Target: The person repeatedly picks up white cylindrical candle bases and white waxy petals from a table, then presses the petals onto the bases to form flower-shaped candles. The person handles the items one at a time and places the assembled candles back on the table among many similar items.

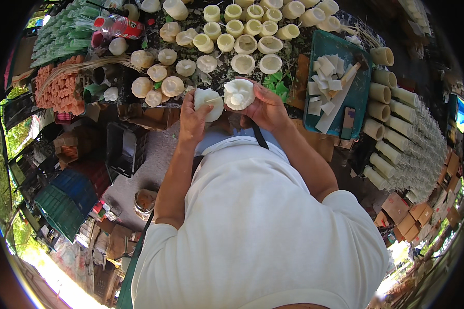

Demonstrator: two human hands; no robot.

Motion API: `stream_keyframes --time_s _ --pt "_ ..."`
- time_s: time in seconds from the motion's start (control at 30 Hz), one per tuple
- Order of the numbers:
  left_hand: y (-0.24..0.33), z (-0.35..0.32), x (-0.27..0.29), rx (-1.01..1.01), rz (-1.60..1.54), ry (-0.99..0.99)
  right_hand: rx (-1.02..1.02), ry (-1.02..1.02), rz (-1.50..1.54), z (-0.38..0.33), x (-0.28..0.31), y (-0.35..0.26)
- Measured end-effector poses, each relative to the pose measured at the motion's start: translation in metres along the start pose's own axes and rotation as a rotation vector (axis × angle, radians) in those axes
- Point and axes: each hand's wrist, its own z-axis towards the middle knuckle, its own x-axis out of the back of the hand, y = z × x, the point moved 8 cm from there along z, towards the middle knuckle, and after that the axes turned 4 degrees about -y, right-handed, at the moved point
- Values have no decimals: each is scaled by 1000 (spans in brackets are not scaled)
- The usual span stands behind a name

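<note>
Upper centre of frame: your left hand (194, 118) pinches a smooth white piece (206, 97); your right hand (271, 107) grips a knobbly piece (239, 94), just beside it. Hold by the edges; light pressure likely spares the raised detail.

I see at left a roundish white piece (211, 109), fairly smooth, held up; just beside it, at right, a lumpy white piece (239, 95) shows its knobbed face and wavy edge.
</note>
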Motion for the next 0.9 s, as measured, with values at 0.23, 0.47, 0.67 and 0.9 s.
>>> stream_keyframes --time_s 0.23,0.47,0.67,0.9 --pt "-30 2 36 114 -165 84 124 100 148 -14 73 3" --pt "-69 2 51 262 -207 27 151 183 -217 -22 131 -17" --pt "-83 0 36 350 -178 -35 157 230 -348 5 140 -27" --pt "-89 28 19 315 -114 -126 126 285 -127 48 137 -1"
